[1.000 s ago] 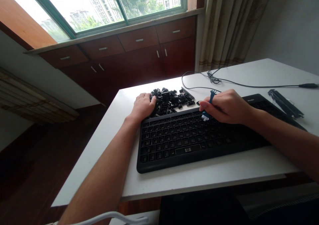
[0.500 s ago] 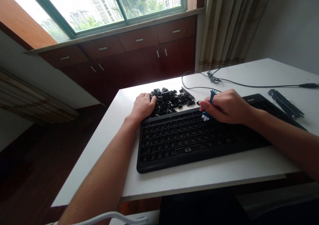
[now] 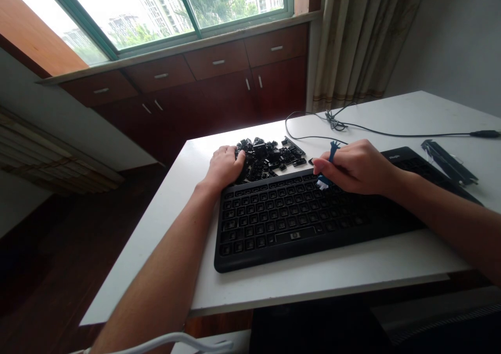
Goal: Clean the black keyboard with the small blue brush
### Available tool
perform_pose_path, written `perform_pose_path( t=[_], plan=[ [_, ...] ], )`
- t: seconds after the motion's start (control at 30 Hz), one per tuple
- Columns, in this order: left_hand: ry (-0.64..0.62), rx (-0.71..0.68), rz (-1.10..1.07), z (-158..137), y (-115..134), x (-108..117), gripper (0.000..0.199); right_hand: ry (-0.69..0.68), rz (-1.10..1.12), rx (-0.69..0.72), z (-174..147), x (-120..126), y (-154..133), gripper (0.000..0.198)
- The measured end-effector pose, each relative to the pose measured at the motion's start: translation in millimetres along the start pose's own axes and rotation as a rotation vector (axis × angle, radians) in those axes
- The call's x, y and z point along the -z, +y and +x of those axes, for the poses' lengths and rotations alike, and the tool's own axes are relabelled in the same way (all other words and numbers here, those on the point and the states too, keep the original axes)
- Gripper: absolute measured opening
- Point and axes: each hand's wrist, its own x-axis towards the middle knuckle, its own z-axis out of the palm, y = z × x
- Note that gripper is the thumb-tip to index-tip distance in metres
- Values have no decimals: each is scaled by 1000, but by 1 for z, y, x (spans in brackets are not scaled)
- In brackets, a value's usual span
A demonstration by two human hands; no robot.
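A black keyboard [image 3: 258,257] with its keycaps off lies on the white table, bare key sockets showing. My right hand [image 3: 362,167] is closed around a small blue brush [image 3: 333,149], its white bristles pointing down at the upper middle rows of sockets. Part of the brush is hidden in the fingers. At the keyboard's far left corner rests my left hand [image 3: 225,166], open, thumb apart from the other fingers. It lies against the left side of a heap of loose black keycaps [image 3: 264,158] behind the keyboard.
A black cable [image 3: 383,133] with a tangled bundle runs across the back of the table [image 3: 156,223]. Dark long strips [image 3: 450,163] lie right of the keyboard. A white curved tube or cord [image 3: 172,338] shows at the bottom edge. Cabinets [image 3: 219,95] stand below the window.
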Motion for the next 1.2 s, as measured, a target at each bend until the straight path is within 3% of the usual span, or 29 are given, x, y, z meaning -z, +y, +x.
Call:
perform_pose_path(
  t=[0.53, 1.2],
  plan=[
    [-2, 3, -2, 0, 1, 0, 70, 14, -12, 15, -1, -2, 0, 43],
    [6, -6, -4, 0, 1, 1, 69, 8, -30, 11, 0, -2, -1, 51]
  ],
)
